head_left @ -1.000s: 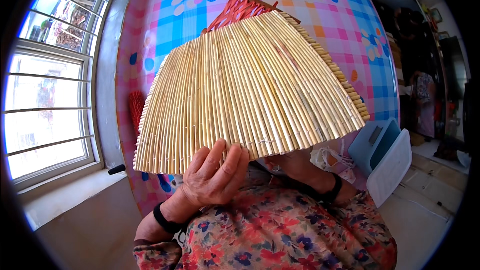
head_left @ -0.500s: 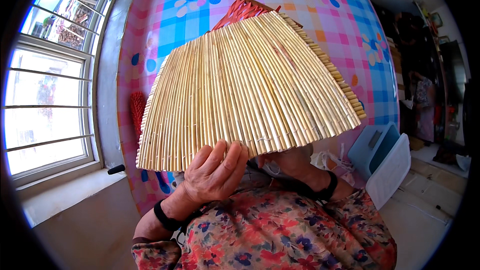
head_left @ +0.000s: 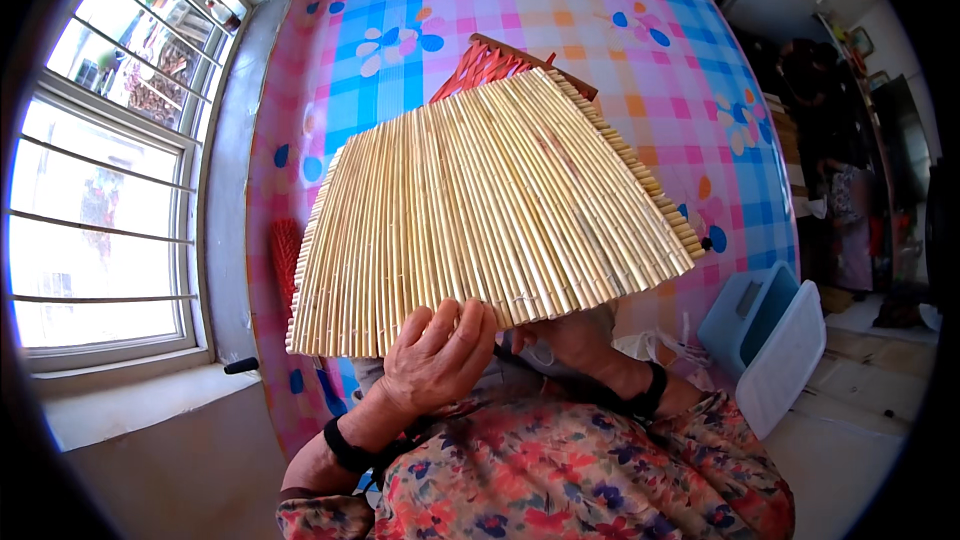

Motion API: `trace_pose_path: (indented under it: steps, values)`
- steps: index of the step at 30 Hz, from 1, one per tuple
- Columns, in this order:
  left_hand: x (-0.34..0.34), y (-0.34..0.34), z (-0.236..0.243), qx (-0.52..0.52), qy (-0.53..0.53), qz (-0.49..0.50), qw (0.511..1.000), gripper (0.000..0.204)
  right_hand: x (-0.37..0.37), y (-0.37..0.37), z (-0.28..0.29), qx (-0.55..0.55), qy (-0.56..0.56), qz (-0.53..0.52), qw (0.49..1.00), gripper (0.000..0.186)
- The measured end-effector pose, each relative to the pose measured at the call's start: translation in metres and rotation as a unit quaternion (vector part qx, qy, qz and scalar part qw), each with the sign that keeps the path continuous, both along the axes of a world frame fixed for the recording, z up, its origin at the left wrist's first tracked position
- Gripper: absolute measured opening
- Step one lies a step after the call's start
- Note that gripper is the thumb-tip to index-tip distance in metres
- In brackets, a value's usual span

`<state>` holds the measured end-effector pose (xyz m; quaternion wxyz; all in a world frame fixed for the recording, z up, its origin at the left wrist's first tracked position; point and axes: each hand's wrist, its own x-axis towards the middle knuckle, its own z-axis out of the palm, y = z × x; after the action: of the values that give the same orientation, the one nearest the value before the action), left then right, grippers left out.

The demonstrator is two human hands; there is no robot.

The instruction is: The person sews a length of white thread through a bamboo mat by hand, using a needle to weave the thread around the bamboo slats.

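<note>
A mat of thin straw-coloured reeds [head_left: 480, 210], bound side by side with thread, spreads in front of me, its near edge toward my body. More reed ends show along its right side, as if a second layer lies beneath. My left hand [head_left: 435, 355] grips the middle of the near edge, fingertips on top and the thumb out of sight. Just to the right, my right hand [head_left: 570, 340] is at the underside of the same edge, its fingers bent and partly covered by the mat; what they pinch is hidden.
The mat is over a bed or table with a checked, flowered cover [head_left: 640, 0]. Behind it is a wooden frame with red strips [head_left: 490, 65]. A red textured item [head_left: 285, 250] is at the left. A blue bin [head_left: 745, 305] with a white lid [head_left: 785, 360] stands right; a barred window [head_left: 110, 230] is left.
The whole scene sits slightly lower in view, with more of the cover and red strips showing beyond the mat. Both hands keep their places at its near edge.
</note>
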<state>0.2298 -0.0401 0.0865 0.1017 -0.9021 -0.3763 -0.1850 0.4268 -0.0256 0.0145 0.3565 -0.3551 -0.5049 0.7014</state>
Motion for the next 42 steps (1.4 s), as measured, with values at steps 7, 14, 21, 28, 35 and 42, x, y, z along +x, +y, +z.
trace_pose_path:
  steps: [7, 14, 21, 28, 35, 42]
  values:
    - [-0.002, 0.0, -0.005, -0.003, 0.017, 0.006, 1.0, 0.03, -0.001, 0.007, 0.004, -0.03, 0.021, 0.032, 0.999, 0.013]
    - [-0.001, 0.003, -0.006, -0.019, 0.01, 0.021, 1.0, 0.034, -0.003, 0.012, 0.005, -0.013, -0.018, 0.051, 0.998, 0.011]
    - [-0.002, 0.009, -0.01, -0.023, -0.004, 0.011, 1.0, 0.033, -0.003, 0.011, -0.025, -0.132, 0.119, 0.048, 0.983, 0.014]
    - [-0.003, 0.011, -0.014, -0.026, -0.011, 0.013, 1.0, 0.032, -0.018, 0.013, -0.019, -0.122, 0.112, 0.008, 0.986, 0.016]
    - [-0.008, 0.016, -0.019, -0.036, -0.019, 0.013, 0.999, 0.037, -0.019, 0.021, -0.025, -0.214, 0.19, 0.007, 0.958, 0.029]
    - [-0.004, 0.013, -0.016, -0.031, -0.013, 0.037, 0.999, 0.034, 0.034, 0.006, 0.018, 0.118, -0.177, 0.055, 0.975, 0.026]
